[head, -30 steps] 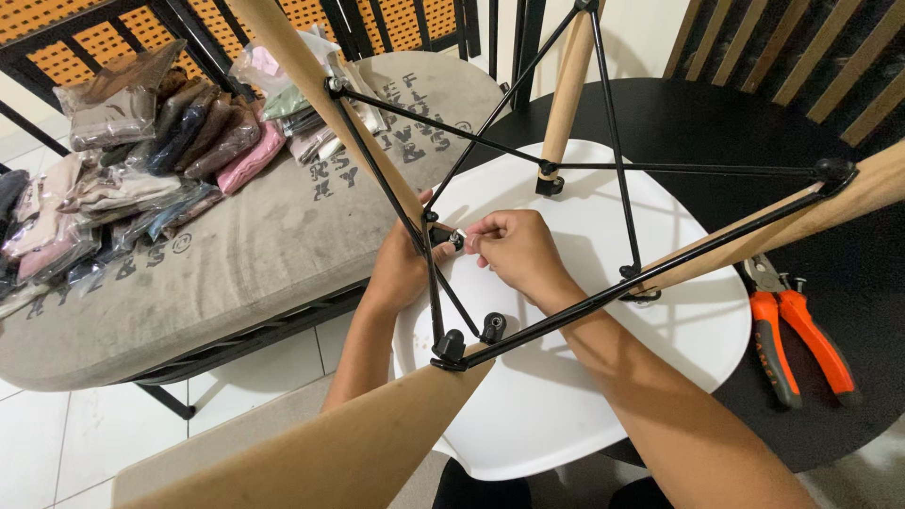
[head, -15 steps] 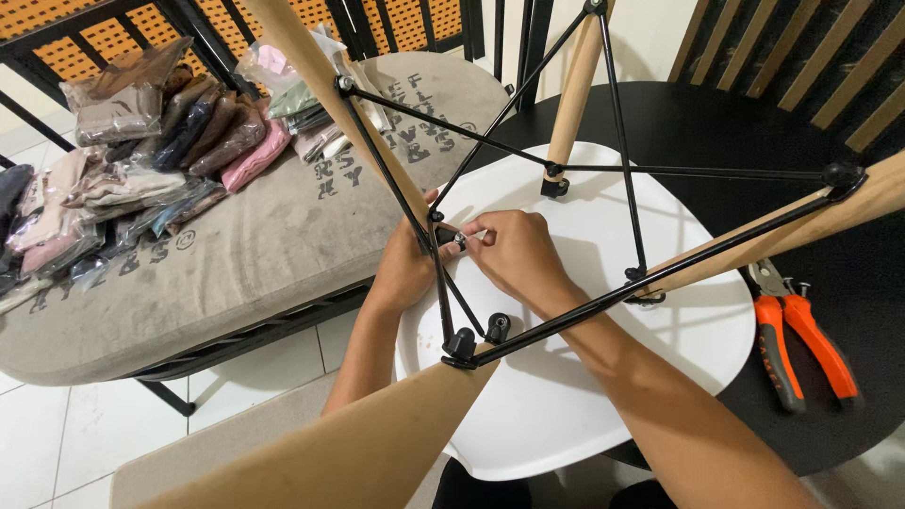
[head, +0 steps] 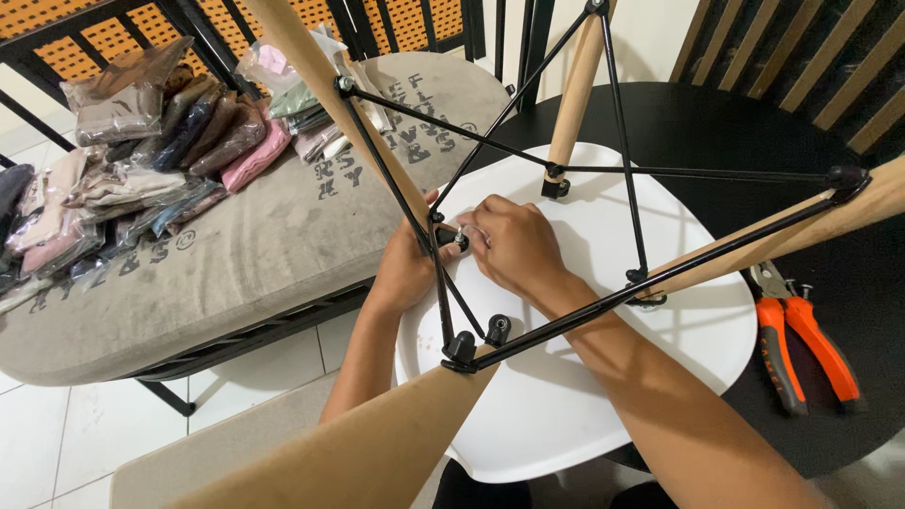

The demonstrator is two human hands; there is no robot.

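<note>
1. An upturned white chair seat [head: 584,396] lies on a round black table [head: 716,123], overhanging its near edge, with wooden legs [head: 575,90] and black wire braces [head: 622,141] rising toward the camera

2. The left hand [head: 407,269] closes round a black brace near the seat's left edge, steadying it

3. The right hand [head: 514,247] pinches a small silver bolt [head: 461,238] between fingertips at the joint just beside the left hand's thumb

4. Judging by the frame, the far leg and the right leg already sit in their black mounts on the seat, and the braces are linked at the leg tips; the joint under the fingers appears unfinished, and a loose-looking black fitting [head: 497,328] nearer the seat's front edge may also await fastening

5. Orange-handled pliers [head: 801,335] lie untouched at the table's right edge

6. A grey cushioned bench [head: 245,254] to the left carries bagged folded clothes [head: 141,141]

7. Hard to make out: whether the bolt is threaded in, as fingers cover it; the near leg fills the foreground and is cut off at the bottom
</note>
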